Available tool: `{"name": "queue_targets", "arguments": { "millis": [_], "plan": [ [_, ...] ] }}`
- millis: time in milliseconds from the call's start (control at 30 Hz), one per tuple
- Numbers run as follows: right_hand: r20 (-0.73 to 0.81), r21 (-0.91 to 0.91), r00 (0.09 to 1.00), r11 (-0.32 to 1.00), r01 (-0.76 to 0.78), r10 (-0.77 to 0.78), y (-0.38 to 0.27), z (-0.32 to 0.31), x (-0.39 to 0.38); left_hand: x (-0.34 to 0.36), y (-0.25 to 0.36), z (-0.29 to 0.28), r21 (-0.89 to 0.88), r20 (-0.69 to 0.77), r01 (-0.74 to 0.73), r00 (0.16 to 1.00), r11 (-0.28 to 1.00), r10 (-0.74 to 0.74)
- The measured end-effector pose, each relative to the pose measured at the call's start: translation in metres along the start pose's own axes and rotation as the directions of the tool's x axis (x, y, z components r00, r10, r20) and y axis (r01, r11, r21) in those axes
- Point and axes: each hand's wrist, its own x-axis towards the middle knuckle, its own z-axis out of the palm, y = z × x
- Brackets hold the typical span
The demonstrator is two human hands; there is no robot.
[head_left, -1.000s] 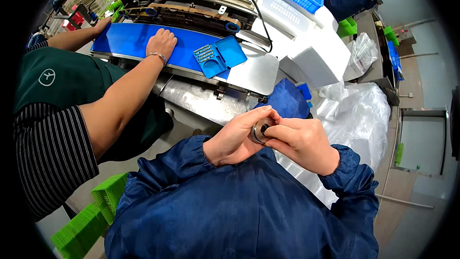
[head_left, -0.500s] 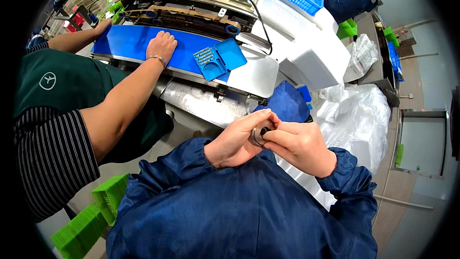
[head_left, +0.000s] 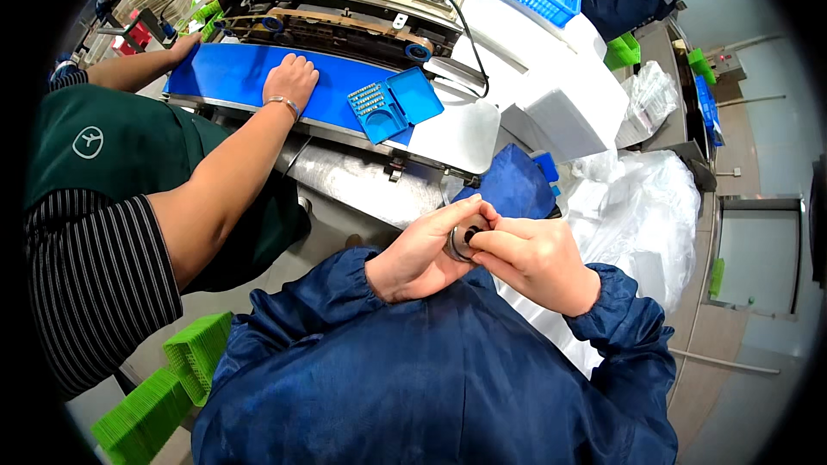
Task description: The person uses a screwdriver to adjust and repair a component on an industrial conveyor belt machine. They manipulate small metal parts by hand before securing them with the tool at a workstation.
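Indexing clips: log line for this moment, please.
left hand: holds metal part | right hand: pinches at its centre | belt: open blue case, co-worker's hand

The near round part looks like smooth, shiny metal; the 2 navy sleeves are glossy cloth. On the far left, the blue belt is smooth, the open case glossy plastic. On the right, plastic sheeting (crumpled, translucent) gleams.

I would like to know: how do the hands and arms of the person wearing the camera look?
The left hand and right hand are bare, without gloves. The left sleeve and right sleeve are long, loose and navy blue, of slightly shiny, wrinkled fabric, gathered at the cuffs. No marking shows on them.
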Motion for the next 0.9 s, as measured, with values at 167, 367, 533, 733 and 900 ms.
{"name": "queue_targets", "arguments": {
  "millis": [167, 367, 533, 733, 900],
  "plan": [
    [0.019, 0.018, 1.0, 1.0, 0.007, -0.007, -0.002, 0.0, 0.001, -0.003, 0.0, -0.002, 0.016, 0.001, -0.004, 1.0, 1.0, 0.004],
    [0.071, -0.017, 0.997, 1.0, 0.004, -0.003, -0.004, -0.002, -0.001, -0.004, -0.003, -0.001, -0.015, -0.019, -0.019, 1.0, 1.0, 0.019],
    [0.077, -0.002, 0.997, 1.0, 0.007, -0.007, -0.007, -0.002, -0.003, -0.007, -0.003, 0.004, -0.009, -0.048, 0.001, 0.999, 1.0, -0.002],
    [0.092, -0.028, 0.996, 1.0, -0.011, 0.013, -0.011, -0.003, -0.004, -0.008, -0.008, -0.002, 0.004, -0.029, 0.007, 1.0, 1.0, -0.007],
    [0.097, -0.037, 0.995, 0.999, 0.014, -0.01, -0.012, -0.004, -0.005, -0.009, -0.009, -0.004, 0.001, -0.004, 0.01, 1.0, 1.0, -0.01]
  ]
}}
